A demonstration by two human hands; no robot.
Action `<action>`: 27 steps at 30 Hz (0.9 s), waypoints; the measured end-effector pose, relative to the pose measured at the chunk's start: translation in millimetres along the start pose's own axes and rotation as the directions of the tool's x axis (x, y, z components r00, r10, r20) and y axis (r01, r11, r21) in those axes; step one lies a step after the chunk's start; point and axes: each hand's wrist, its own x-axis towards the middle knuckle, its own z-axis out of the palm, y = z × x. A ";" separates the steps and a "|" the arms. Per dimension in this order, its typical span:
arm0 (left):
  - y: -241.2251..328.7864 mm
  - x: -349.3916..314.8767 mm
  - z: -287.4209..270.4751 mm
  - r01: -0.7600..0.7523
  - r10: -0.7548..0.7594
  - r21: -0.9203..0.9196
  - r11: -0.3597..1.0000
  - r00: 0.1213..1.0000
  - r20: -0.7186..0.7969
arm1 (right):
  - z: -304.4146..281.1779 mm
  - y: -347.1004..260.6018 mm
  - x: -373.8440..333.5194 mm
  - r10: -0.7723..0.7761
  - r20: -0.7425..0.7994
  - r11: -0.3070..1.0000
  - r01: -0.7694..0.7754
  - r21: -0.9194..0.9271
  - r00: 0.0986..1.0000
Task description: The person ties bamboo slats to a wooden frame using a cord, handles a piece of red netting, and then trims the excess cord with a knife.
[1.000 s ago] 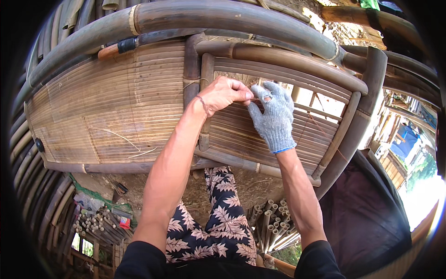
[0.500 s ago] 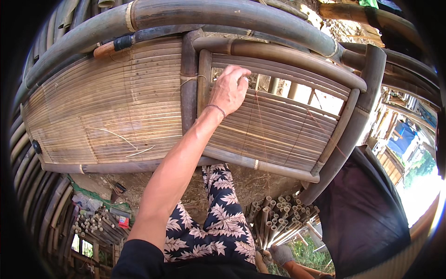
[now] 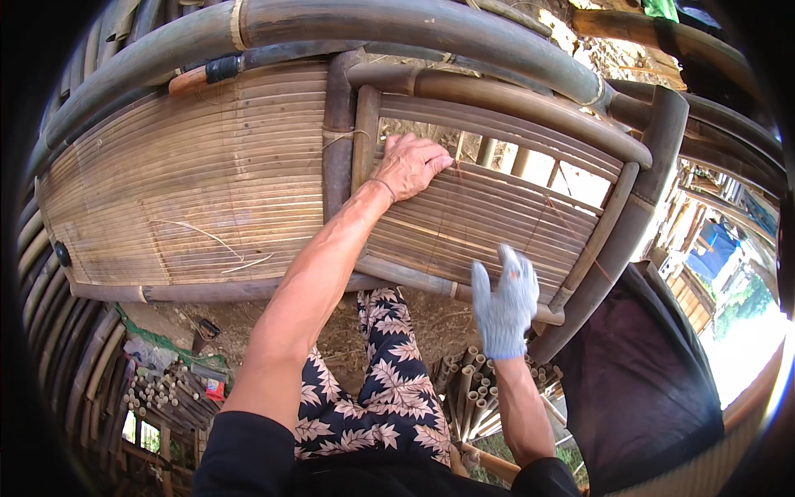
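My bare left hand, with a thin bracelet at the wrist, rests at the edge of the dark bamboo slats in the right-hand frame. Its fingers curl by the gap, and thumb and forefinger press together beside a thin reddish twine; what they hold is too small to make out. My right hand wears a grey knit glove. Its fingers are spread over the front bamboo rail, holding nothing. Through the gap between the slats, ground and upright bamboo pieces show.
A wider panel of light slats lies to the left, with loose strips on it. A tool with a wooden handle lies at its far edge. Thick bamboo poles cross the back. Dark cloth hangs at right; bundled bamboo tubes stand below.
My gloved right hand has come up from the lower edge to the front rail, fingers spread. My left hand has lowered onto the slat edge, its thumb end shifting slightly right.
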 end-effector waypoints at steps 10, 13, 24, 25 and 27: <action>1.3 0.7 4.5 0.004 -0.004 -0.001 1.000 0.996 -0.084 | 75.4 -59.8 93.2 0.081 -0.063 0.947 -0.096 -0.306 0.995; 4.3 0.6 2.5 0.082 -0.083 -0.042 0.996 0.996 -0.044 | 77.8 -62.4 95.8 0.143 -0.185 0.977 -0.168 -0.133 0.972; -0.9 0.1 0.5 0.023 -0.025 -0.085 0.996 1.000 -0.017 | -58.4 -60.1 137.8 0.095 0.237 0.620 -0.244 0.746 0.967; 0.8 0.6 -0.4 0.021 -0.022 -0.084 0.996 1.000 -0.016 | -71.7 -59.0 143.0 0.031 0.150 0.392 -0.150 0.908 0.988; 3.6 -0.5 -1.5 0.019 -0.021 -0.085 0.996 1.000 -0.021 | -100.8 -57.3 148.0 -0.029 0.073 0.170 -0.067 0.983 0.997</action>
